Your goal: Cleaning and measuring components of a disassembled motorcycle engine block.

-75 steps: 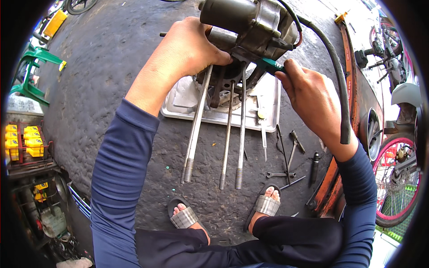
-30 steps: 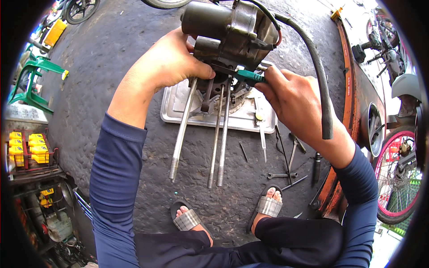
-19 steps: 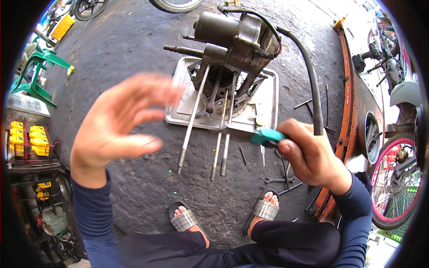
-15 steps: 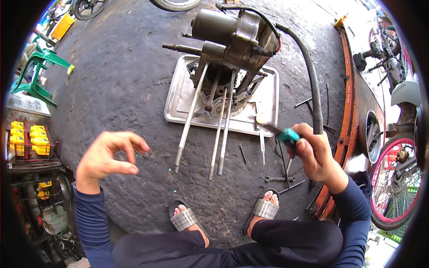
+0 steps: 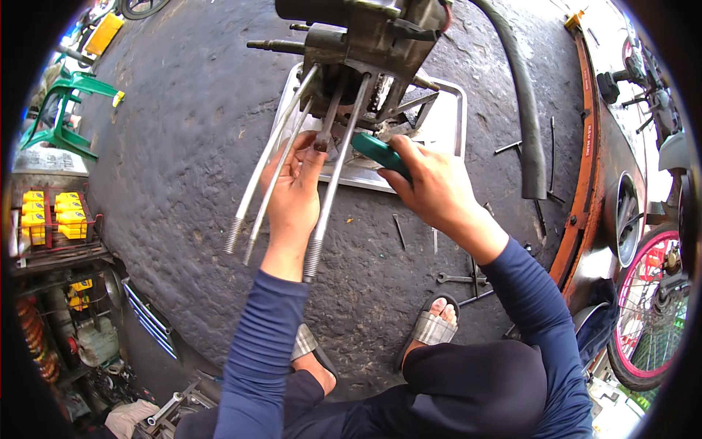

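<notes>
A motorcycle engine block (image 5: 380, 33) stands in the upper middle, with long threaded studs (image 5: 333, 197) jutting toward me. Between the studs, a connecting rod (image 5: 330, 117) sticks out of the crankcase opening. My left hand (image 5: 292, 194) reaches in among the studs, its fingers closed around the rod's near end. In my right hand (image 5: 439, 183) is a teal-handled tool (image 5: 382, 155), held just right of the studs and pointing toward the rod. Its tip is hard to make out here. The engine sits over a metal tray (image 5: 459, 117).
A thick black hose (image 5: 523, 95) hangs down at the right. Wrenches (image 5: 457, 279) and rods lie on the dark floor by my right foot. An orange metal edge (image 5: 578, 183) borders the right side. Yellow bottles (image 5: 71, 212) fill a rack at the left.
My left hand has moved right and forward from free air and closed on the connecting rod. My right hand has brought the teal-handled tool left and forward. The engine now appears higher in view.
</notes>
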Demonstrator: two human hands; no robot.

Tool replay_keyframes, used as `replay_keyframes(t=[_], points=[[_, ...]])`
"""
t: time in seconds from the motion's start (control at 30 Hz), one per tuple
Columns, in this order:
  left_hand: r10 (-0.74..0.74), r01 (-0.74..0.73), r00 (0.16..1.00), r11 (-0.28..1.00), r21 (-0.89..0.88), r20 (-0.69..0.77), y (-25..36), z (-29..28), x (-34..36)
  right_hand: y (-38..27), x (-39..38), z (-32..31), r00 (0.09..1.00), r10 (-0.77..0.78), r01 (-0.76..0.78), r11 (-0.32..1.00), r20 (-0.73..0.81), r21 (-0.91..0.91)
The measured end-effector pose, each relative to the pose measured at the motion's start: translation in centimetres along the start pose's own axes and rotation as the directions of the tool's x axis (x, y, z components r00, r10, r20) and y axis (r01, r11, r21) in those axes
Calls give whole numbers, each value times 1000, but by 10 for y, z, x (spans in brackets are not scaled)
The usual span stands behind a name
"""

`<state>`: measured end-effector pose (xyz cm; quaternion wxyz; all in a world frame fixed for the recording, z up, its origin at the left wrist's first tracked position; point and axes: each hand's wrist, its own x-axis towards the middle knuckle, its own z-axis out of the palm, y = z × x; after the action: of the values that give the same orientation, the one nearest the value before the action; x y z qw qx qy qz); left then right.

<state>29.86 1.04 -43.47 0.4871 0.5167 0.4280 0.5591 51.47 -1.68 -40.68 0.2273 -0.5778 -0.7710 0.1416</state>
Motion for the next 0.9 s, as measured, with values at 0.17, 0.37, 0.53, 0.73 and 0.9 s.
replay_keyframes(t=[0.17, 0.37, 0.53, 0.73, 0.9], points=[[35, -53, 973, 996, -77, -227, 6, 28, 1, 3, -5, 16, 996, 81, -77, 991, -28, 111], [-26, -9, 961, 993, -122, -276, 19, 36, 4, -18, -9, 29, 963, 89, -44, 983, -255, 180], [-64, 18, 958, 986, -166, -278, 29, 43, 5, -18, -10, 54, 939, 188, -73, 927, -287, 368], [-99, 33, 939, 979, -200, -330, 32, 47, 13, -22, 6, 80, 932, 324, -189, 817, -163, 544], [-77, 35, 947, 990, -136, -313, 31, 34, 16, -37, 24, 112, 917, 336, -104, 721, -215, 685]])
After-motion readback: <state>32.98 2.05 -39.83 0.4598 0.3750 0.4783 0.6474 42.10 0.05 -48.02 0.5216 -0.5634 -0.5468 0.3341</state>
